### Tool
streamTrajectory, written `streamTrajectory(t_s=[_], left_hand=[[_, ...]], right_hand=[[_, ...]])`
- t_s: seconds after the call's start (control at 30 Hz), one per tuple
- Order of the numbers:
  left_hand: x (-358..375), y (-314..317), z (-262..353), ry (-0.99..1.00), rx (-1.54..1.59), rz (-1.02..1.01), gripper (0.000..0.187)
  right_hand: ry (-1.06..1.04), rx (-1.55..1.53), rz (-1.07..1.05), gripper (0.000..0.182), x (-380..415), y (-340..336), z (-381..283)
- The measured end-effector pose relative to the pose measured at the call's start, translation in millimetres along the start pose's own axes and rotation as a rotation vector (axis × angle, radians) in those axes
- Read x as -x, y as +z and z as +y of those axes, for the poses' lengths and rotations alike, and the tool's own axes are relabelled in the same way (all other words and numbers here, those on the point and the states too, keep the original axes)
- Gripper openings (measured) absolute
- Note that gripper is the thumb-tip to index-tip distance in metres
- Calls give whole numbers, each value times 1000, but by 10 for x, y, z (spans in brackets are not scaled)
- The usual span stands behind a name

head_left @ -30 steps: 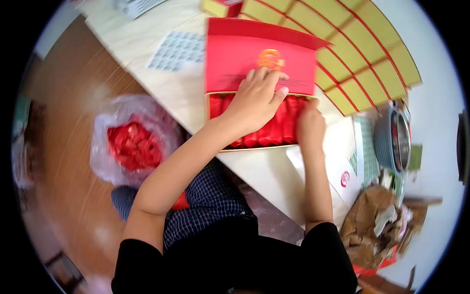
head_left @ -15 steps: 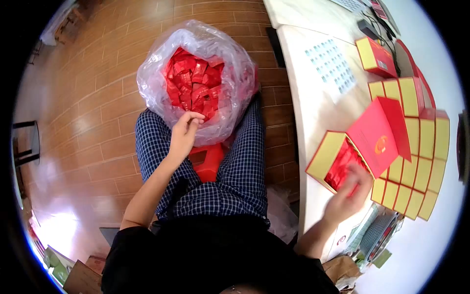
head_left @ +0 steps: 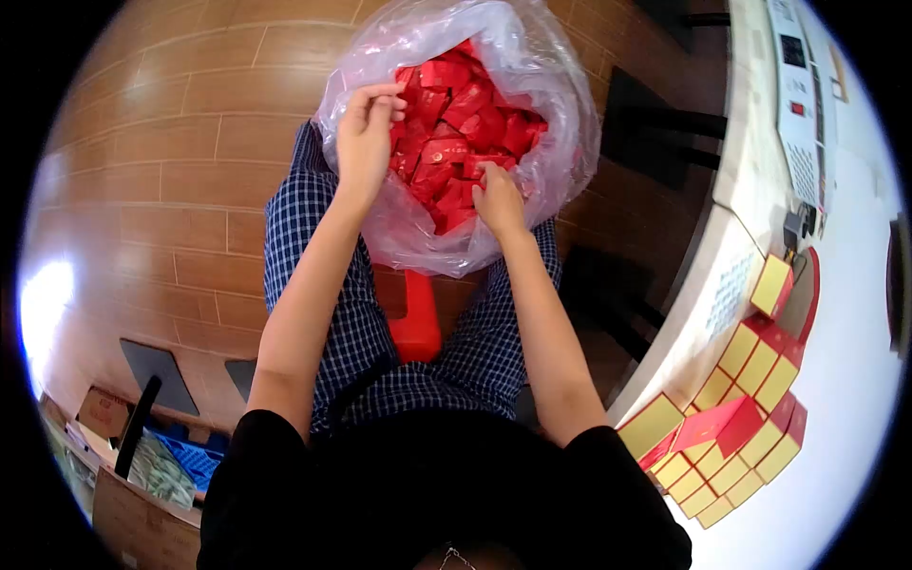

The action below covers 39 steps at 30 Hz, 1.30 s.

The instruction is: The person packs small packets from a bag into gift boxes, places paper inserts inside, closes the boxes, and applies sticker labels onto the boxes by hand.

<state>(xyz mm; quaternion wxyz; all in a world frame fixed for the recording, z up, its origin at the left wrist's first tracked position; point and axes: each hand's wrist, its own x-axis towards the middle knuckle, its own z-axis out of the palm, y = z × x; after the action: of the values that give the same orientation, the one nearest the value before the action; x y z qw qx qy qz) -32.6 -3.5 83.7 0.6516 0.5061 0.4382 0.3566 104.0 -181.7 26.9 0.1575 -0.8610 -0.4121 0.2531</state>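
Note:
A clear plastic bag [head_left: 560,104] full of small red packets [head_left: 446,152] stands between my knees, its mouth folded wide. My left hand [head_left: 363,138] hovers over the bag's left rim, fingers bent toward the packets, with a gap between thumb and forefinger. Inside the bag's near right side, my right hand [head_left: 501,201] has its fingertips closed on a red packet [head_left: 486,165]. At the right, an open red-and-gold box [head_left: 652,426] sits on the table with its red lid [head_left: 711,425] tipped back; its contents are mostly hidden from this angle.
Several gold-and-red boxes [head_left: 731,465] are stacked beside the open box on the white table [head_left: 731,180]. A sheet of small labels [head_left: 730,294] lies farther along. Part of a red stool [head_left: 416,328] shows under the bag. Cartons [head_left: 142,522] stand at the lower left.
My right hand has left the open box and reached into the bag of packets. My left hand stays by the bag's rim, its fingers wider apart. The view has turned left.

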Motion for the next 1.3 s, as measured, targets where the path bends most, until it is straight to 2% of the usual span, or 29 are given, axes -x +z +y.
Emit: streamTrajectory(t_s=[0.03, 0.07, 0.13, 0.17, 0.2, 0.23, 0.33, 0.47, 0.53, 0.67, 0.9, 0.97, 1.1, 1.17, 1.2, 1.23, 1.3], left_hand=[[-67, -4, -162, 9, 8, -42, 18], [-124, -22, -327, -42, -20, -44, 19], [-186, -10, -384, -113, -49, -38, 19], [-213, 11, -321, -265, 56, -36, 21], [-252, 39, -245, -418, 161, -32, 22], [-264, 54, -222, -436, 156, -19, 22], [-294, 87, -208, -524, 255, -31, 24], [-319, 117, -248, -575, 331, -48, 24], [-320, 118, -249, -585, 335, -45, 24], [-302, 121, -247, -581, 318, -58, 24], [-274, 112, -321, -567, 303, -69, 24], [-277, 108, -337, -573, 289, -73, 24], [-282, 121, -361, -565, 276, -89, 24], [-274, 139, -361, -561, 271, -94, 24], [-277, 141, -371, -562, 272, -100, 24], [-284, 135, -393, -565, 264, -109, 25], [-268, 145, -420, -566, 259, -120, 25]], right_hand=[[-30, 129, -48, 40, -113, 157, 83], [-23, 130, -73, 40, -224, 310, 171], [-52, 297, -347, 62, -398, 540, 297], [-48, 296, -368, 62, -436, 627, 332], [-134, 362, -377, 63, -473, 694, 328], [-228, 425, -384, 64, -500, 754, 313], [-294, 480, -513, 69, -572, 883, 303], [-315, 598, -681, 64, -613, 908, 343], [-240, 582, -794, 50, -596, 911, 431], [-205, 434, -776, 45, -591, 888, 670], [-327, 672, -730, 38, -460, 849, 634], [-384, 622, -612, 21, -424, 857, 712], [-251, 409, -591, 19, -486, 641, 626], [-90, 164, -450, 24, -516, 553, 645], [-66, 114, -330, 29, -517, 511, 640], [-62, 117, -327, 29, -536, 450, 648], [257, -436, -368, 29, -619, 232, 610]])
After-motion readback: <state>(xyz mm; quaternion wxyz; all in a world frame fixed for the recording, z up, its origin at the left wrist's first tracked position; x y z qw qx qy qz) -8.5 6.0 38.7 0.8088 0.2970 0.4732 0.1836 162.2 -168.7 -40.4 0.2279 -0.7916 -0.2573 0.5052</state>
